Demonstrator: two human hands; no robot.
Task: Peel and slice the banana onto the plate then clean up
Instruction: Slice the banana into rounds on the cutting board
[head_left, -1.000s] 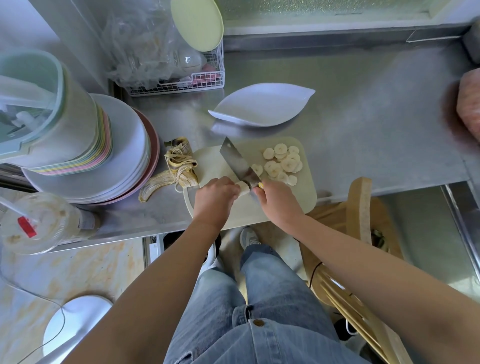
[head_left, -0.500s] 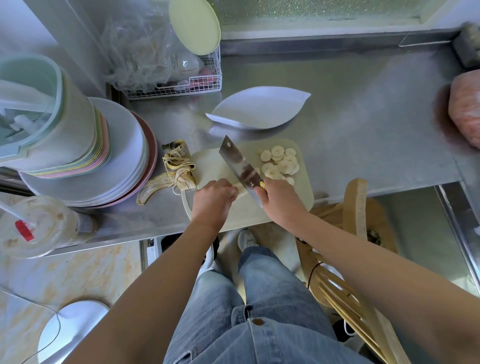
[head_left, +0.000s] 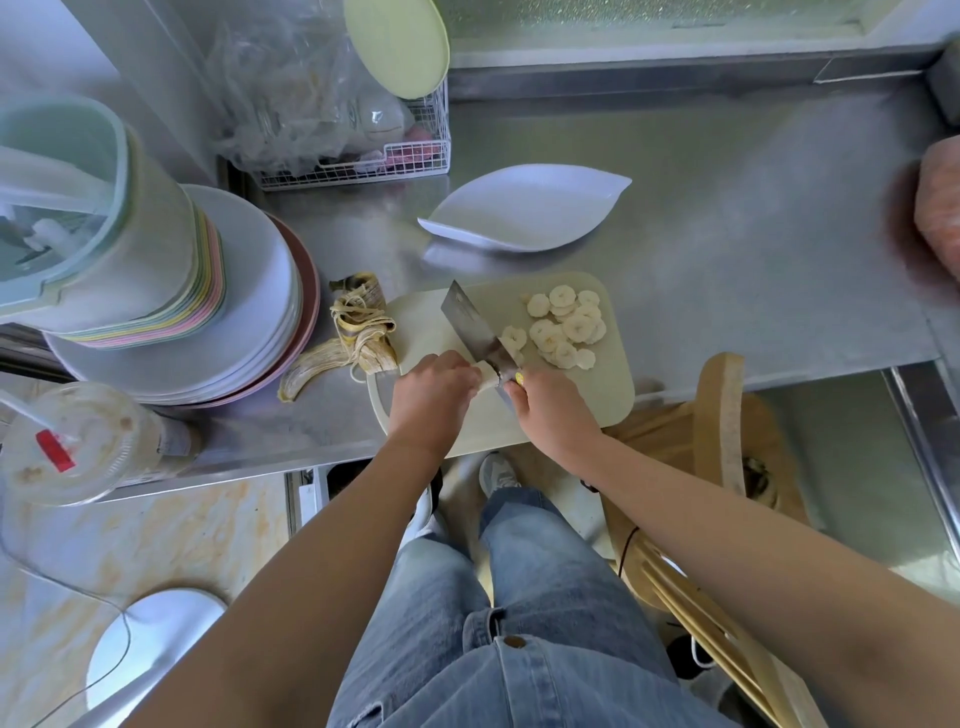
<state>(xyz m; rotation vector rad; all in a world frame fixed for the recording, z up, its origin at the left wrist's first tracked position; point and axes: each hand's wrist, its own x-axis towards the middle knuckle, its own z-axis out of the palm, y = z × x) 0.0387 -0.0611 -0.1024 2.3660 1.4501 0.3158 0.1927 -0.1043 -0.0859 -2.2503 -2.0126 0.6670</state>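
A pale cutting board (head_left: 597, 405) lies at the steel counter's front edge. On it my left hand (head_left: 431, 395) holds the short remaining banana piece (head_left: 485, 375). My right hand (head_left: 550, 410) grips the yellow handle of a cleaver (head_left: 480, 332), whose blade rests down against the banana stub. Several banana slices (head_left: 566, 327) lie piled on the board to the right of the blade. The empty white leaf-shaped plate (head_left: 524, 210) sits behind the board. The banana peel (head_left: 353, 338) lies on the counter left of the board.
A tall stack of plates and coloured trays (head_left: 156, 291) stands at the left, with a plastic drink cup (head_left: 78, 441) in front of it. A wire rack (head_left: 363, 150) with bags sits at the back. A wooden chair (head_left: 722, 415) stands under the counter edge to the right.
The cleaver came up and back toward me half a second ago and now sits down against the banana stub again. My left hand has hardly moved.
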